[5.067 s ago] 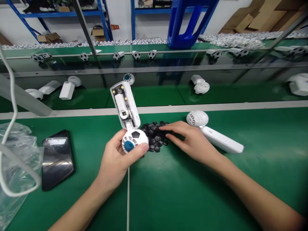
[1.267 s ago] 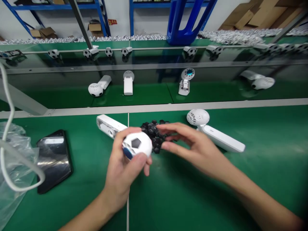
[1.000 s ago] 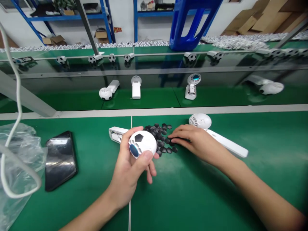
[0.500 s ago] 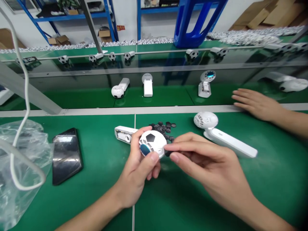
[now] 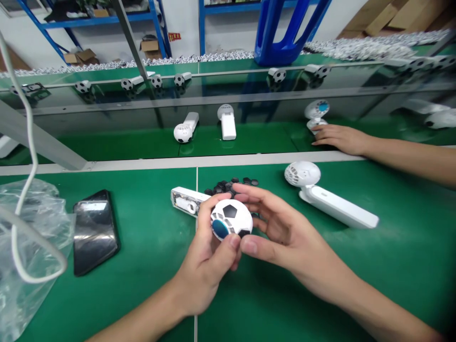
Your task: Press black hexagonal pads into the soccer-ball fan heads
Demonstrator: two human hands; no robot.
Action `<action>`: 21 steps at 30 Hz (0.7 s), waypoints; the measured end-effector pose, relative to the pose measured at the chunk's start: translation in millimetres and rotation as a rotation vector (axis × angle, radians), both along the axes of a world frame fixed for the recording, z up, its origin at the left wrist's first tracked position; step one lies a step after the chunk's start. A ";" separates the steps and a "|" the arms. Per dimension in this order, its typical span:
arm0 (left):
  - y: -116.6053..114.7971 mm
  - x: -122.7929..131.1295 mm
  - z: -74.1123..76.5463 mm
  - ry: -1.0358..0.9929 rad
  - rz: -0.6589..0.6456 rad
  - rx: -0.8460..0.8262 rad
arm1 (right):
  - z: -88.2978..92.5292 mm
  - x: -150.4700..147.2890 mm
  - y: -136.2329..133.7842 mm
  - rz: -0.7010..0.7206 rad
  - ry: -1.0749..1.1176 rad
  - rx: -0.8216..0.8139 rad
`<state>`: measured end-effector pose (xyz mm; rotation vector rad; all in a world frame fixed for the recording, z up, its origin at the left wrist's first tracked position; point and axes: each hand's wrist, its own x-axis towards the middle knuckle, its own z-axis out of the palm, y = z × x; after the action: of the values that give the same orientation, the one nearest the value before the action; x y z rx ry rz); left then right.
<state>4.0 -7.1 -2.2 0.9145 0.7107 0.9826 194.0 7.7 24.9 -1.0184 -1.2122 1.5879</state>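
Your left hand [image 5: 204,268] clenches a white soccer-ball fan head [image 5: 231,219] above the near green bench mat [image 5: 142,304], its blue hub turned toward you, while your right hand [image 5: 285,237], no longer down among the small black hexagonal patches [image 5: 228,186], now cups the ball's right side. Just left of the ball lies an open white plastic fan handle [image 5: 183,202], and a co-worker's hand [image 5: 340,138] has come in on the far green belt [image 5: 249,140].
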 end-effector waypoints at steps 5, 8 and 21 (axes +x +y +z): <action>-4.8 -2.5 0.6 -0.009 -0.033 -0.023 | -5.5 -6.1 0.0 0.159 0.222 -0.238; -11.0 4.2 0.9 -0.027 0.045 -0.001 | -6.3 -11.5 -6.1 0.044 0.166 -0.174; -13.5 4.0 18.7 0.125 0.041 -0.117 | 15.8 37.3 26.3 0.106 -0.255 0.135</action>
<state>7.9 -20.6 16.5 0.8675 0.8865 0.9152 231.2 34.0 40.7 -1.1084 -1.5478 1.4638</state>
